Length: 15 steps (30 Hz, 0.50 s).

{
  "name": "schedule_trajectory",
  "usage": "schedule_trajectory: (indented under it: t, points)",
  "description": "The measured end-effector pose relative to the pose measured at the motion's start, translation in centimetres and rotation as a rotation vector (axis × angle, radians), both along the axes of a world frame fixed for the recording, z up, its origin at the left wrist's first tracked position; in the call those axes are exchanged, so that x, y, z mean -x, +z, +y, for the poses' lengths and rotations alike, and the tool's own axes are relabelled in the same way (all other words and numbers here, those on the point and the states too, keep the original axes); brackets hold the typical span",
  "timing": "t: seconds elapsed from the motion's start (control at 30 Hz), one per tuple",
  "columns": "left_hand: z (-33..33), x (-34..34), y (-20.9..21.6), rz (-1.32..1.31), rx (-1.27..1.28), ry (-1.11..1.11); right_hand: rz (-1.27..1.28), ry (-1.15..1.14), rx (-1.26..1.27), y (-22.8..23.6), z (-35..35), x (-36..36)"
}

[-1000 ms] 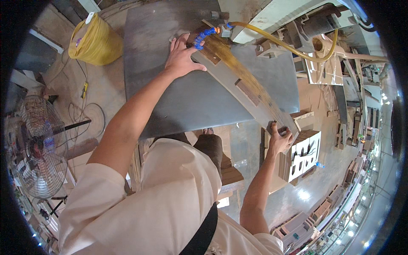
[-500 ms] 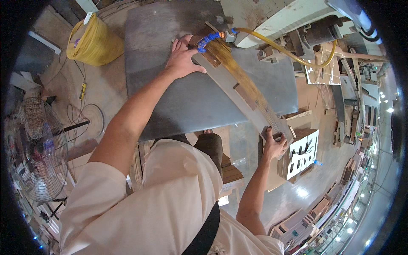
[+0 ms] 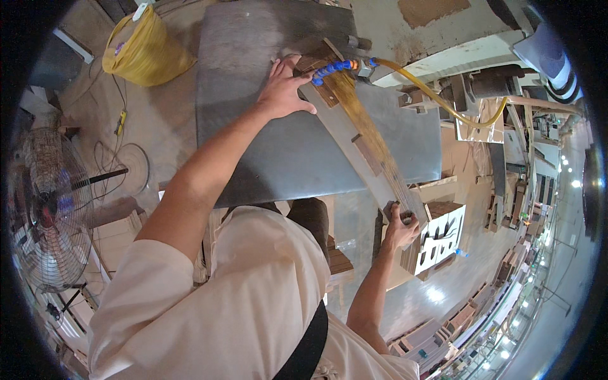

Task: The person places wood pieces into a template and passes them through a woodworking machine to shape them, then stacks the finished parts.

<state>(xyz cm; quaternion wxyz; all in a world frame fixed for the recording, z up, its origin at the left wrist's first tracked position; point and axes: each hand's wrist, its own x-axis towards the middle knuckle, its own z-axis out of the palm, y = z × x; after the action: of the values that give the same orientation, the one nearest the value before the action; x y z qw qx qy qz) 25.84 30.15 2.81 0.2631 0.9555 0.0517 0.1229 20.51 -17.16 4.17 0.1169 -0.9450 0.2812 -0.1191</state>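
A long, narrow wooden jig (image 3: 367, 155) lies diagonally across a dark metal table (image 3: 253, 164), its near right end jutting past the table edge. Small wooden blocks are fixed along its pale strip. My left hand (image 3: 282, 92) rests against the jig's far end, fingers stretched and thumb spread apart. At the overhanging end, my right hand (image 3: 400, 229) is closed around the jig, fingers curled over its top. A blue segmented nozzle hose (image 3: 332, 68) points at the far end beside my left fingers. Whatever lies beneath that nozzle is partly hidden.
From the machine at the upper right, a yellow hose (image 3: 437, 101) runs to the nozzle. Left of the table stand a yellow sack (image 3: 149, 54) and a caged fan (image 3: 50, 209). Stacked panels with a white cut-out face (image 3: 441, 239) sit beyond my right hand.
The whole view has shifted slightly, with the table and jig appearing a little further right at the far end. Both hands keep their places on the jig.
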Motion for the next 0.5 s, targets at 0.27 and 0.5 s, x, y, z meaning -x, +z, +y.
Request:
schedule_trajectory:
  t: [0.27,0.5]
  points:
    - [0.1,0.1,-0.4,-0.049,0.030,-0.027,0.044,-0.005,-0.030,1.1,0.6,1.1]
    - [-0.1,1.2,0.7,-0.034,0.078,-0.045,0.076,-0.063,-0.027,1.2,0.3,2.6]
